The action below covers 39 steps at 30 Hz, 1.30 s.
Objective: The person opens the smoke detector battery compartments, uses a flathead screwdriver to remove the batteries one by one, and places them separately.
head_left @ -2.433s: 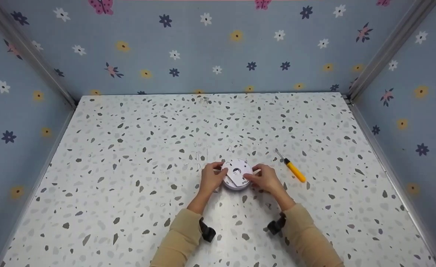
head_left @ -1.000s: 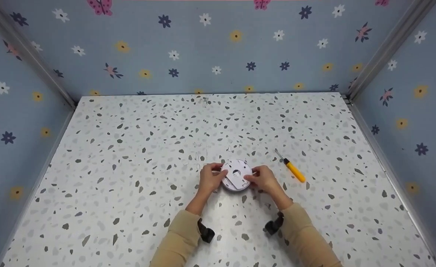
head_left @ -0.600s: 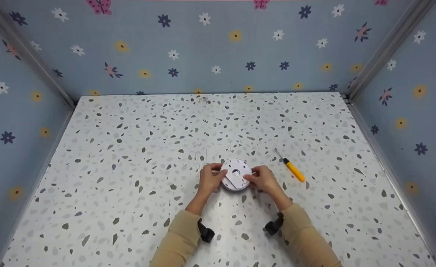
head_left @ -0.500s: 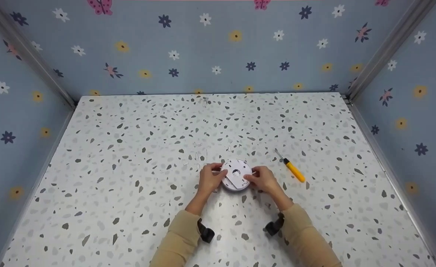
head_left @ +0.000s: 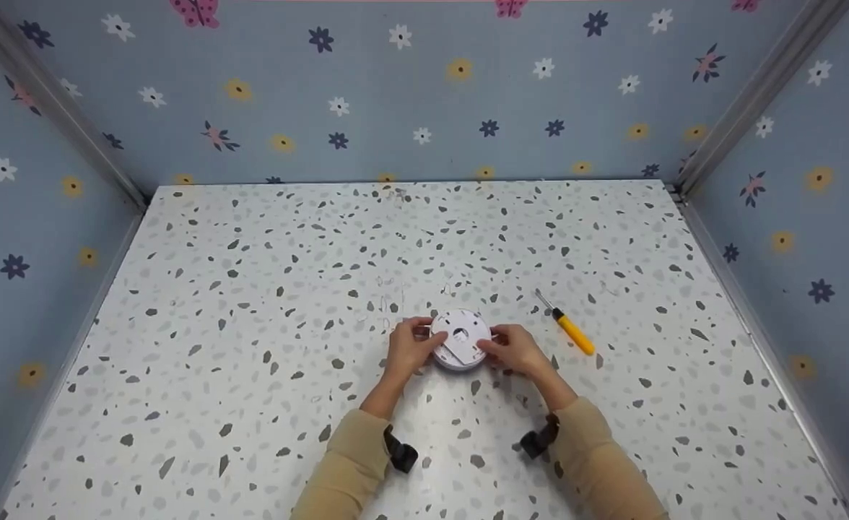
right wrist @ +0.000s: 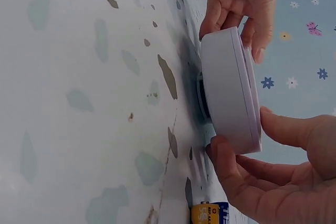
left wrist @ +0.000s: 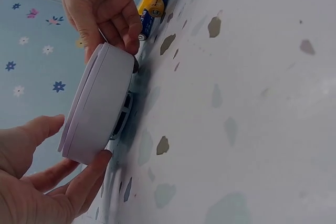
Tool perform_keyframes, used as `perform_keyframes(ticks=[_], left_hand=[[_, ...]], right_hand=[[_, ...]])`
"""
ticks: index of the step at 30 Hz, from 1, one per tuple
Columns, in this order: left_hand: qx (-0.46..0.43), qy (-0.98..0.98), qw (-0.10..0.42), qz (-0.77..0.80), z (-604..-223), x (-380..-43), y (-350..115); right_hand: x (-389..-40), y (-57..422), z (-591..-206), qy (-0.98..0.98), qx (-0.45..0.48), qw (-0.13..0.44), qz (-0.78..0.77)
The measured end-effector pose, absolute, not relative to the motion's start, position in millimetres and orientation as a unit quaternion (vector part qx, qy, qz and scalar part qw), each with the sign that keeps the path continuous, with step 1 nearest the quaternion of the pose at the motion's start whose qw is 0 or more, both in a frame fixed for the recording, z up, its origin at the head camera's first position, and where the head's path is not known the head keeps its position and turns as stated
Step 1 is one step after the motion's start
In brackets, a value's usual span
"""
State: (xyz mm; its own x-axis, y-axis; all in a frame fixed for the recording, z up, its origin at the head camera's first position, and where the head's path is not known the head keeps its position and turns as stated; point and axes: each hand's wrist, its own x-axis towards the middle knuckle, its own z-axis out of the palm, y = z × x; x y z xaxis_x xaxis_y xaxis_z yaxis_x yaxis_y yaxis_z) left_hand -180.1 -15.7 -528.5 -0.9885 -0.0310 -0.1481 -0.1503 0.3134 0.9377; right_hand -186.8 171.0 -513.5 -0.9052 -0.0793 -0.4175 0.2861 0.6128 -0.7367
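Observation:
A round white smoke detector [head_left: 460,354] is held between both hands just over the speckled table, its flat slotted back with a centre hole facing up. My left hand [head_left: 406,350] grips the left rim, thumb on the upper face and fingers beneath. On the opposite rim my right hand [head_left: 520,349] pinches it the same way. Side-on in the left wrist view, the detector body [left wrist: 102,103] shows a thin plate on top and a dark vented part facing the table. The right wrist view shows the same body [right wrist: 226,87] in both hands.
A yellow-handled screwdriver [head_left: 575,332] lies right of the right hand. Blue and yellow batteries [left wrist: 157,4] lie near that hand, also a battery [right wrist: 207,213] in the right wrist view. Flowered blue walls [head_left: 395,87] enclose the table [head_left: 287,238].
The smoke detector has tilted slightly, showing a little more of its near side. Both thumbs have shifted slightly on its upper face; the hands otherwise stay in place.

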Motion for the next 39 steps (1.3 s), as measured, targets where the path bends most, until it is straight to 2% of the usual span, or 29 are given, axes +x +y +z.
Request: perform_keyframes(ticks=[8,13,22,36,39], left_hand=[[-0.047,0.809,0.048,0.584,-523.7,-179.0,-15.4],[-0.077,0.792,0.047,0.604,-522.3,-180.3,-12.8],[-0.113,0.784,0.015,0.61,-526.1,-180.8,-9.9],[-0.091,0.789,-0.019,0.607,-529.1,-176.0,-9.4],[-0.08,0.787,-0.032,0.611,-529.1,-174.3,-9.5]], right_hand=[[-187.8,171.8,-514.2,0.879,0.057,0.209,-0.425],[-187.9,170.9,-513.5,0.87,0.094,0.219,-0.431],[-187.2,170.3,-513.2,0.862,0.129,0.214,-0.441],[-185.5,171.4,-512.4,0.854,0.143,0.206,-0.456],[-185.0,171.9,-514.3,0.856,0.121,0.188,-0.465]])
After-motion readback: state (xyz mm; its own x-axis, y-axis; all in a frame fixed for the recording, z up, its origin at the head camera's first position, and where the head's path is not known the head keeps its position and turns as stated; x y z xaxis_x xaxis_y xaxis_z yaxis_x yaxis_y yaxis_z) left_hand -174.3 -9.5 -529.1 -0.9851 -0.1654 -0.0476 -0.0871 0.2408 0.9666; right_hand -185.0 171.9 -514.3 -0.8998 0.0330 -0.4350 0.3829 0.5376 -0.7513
